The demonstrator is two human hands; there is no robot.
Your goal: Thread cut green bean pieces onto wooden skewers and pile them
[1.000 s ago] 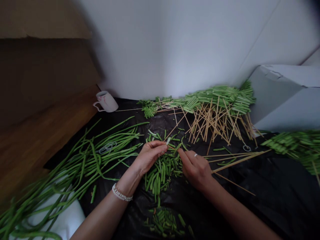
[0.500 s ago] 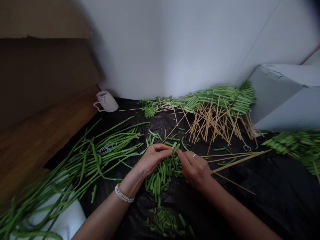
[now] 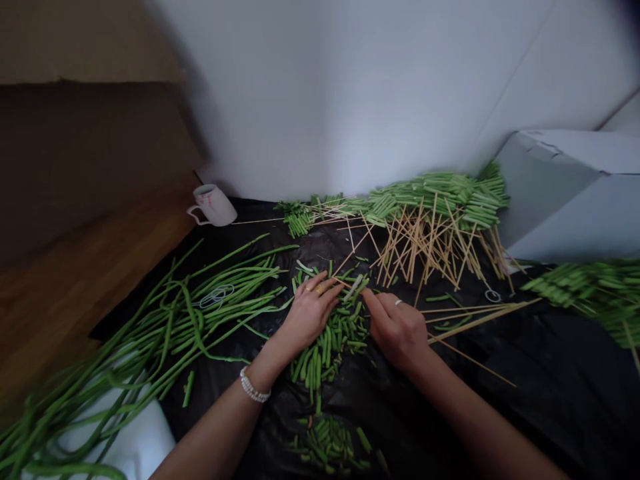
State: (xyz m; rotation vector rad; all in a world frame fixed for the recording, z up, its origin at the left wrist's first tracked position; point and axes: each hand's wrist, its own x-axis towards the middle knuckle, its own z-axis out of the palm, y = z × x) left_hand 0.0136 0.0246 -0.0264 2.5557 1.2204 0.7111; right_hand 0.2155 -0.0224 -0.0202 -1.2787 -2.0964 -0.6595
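My left hand reaches over a pile of cut green bean pieces, its fingers stretched out and slightly apart. My right hand is closed around a thin wooden skewer whose tip points left, toward my left fingers. Short bean pieces sit on that skewer, just beyond my right fingertips. Whether my left fingertips touch the skewer or the pieces below cannot be made out. Under both hands lies a black plastic sheet.
Long whole beans spread at the left, partly over a white bag. Filled bean skewers are stacked at the back. Loose skewers lie right of my hand. A mug and a white box stand behind.
My left hand has let go at the skewer's tip, moved slightly left and stretched its fingers over the pile. My right hand has shifted a little right with the skewer.
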